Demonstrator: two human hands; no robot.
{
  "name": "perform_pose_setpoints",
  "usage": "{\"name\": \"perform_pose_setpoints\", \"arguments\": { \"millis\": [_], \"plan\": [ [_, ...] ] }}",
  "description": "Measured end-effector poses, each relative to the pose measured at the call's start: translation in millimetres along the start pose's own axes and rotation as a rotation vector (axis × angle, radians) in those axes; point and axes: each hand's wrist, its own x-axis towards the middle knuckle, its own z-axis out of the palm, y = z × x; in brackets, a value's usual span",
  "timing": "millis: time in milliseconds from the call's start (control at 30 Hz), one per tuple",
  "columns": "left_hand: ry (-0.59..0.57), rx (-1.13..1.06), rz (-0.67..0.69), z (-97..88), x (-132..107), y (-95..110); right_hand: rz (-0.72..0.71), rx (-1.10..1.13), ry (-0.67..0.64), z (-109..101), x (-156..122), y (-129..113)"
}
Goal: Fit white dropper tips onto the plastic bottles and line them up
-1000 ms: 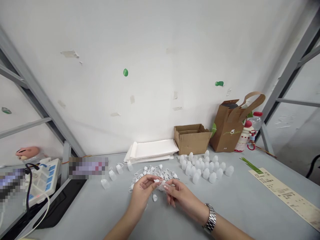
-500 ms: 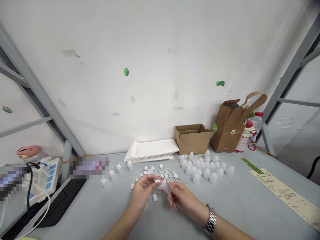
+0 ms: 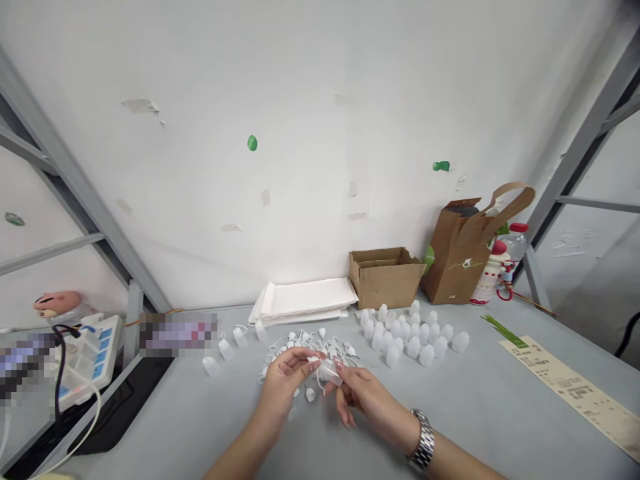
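a small workshop: grey workbench (image 3: 480, 407), steel rack (image 3: 83, 177), rows of plastic bottles (image 3: 413, 343)

Bright, flat light here, no harsh shadows, only faint soft ones on the grey table (image 3: 480, 393). You get a small glint off your watch band (image 3: 424, 441). Your right hand (image 3: 373, 400) looks slightly soft. Wide-angle distortion bows the steel frame bars (image 3: 75, 173) at the edges. Pixelated patches (image 3: 177, 335) sit far left.

Just ahead of the left hand (image 3: 284, 381) and right hand (image 3: 373, 400) lies a tangle of white looped caps (image 3: 310, 345), with rows of white bottles (image 3: 410, 340) beyond (densely packed), but the grey tabletop (image 3: 480, 400) offers passage rightward.
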Motion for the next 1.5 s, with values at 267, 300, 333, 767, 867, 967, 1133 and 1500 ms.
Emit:
{"name": "perform_pose_setpoints", "arguments": {
  "millis": [267,300,333,767,867,967,1133,1500],
  "plan": [
    [0.07,0.059,-0.01,1.2,-1,3,-0.06,-0.089,0.116,-5,6,8],
    [0.062,0.059,-0.014,1.3,-1,4,-0.051,-0.094,0.108,-5,5,7],
    [0.052,0.058,-0.014,1.4,-1,5,-0.037,-0.096,0.099,-4,4,6],
    [0.059,0.052,-0.018,-0.6,-1,4,-0.132,-0.162,0.129,-4,4,11],
    [0.038,0.067,-0.004,-1.2,-1,5,-0.114,-0.209,0.099,-2,2,9],
    [0.046,0.089,0.005,-1.4,-2,6,-0.1,-0.204,0.098,-1,1,7],
    [0.07,0.096,0.005,0.8,-3,8,-0.136,-0.188,0.156,0,1,5],
    [0.02,0.118,0.016,-2.0,-2,10,-0.101,-0.158,0.008,1,-3,5]
  ]
}}
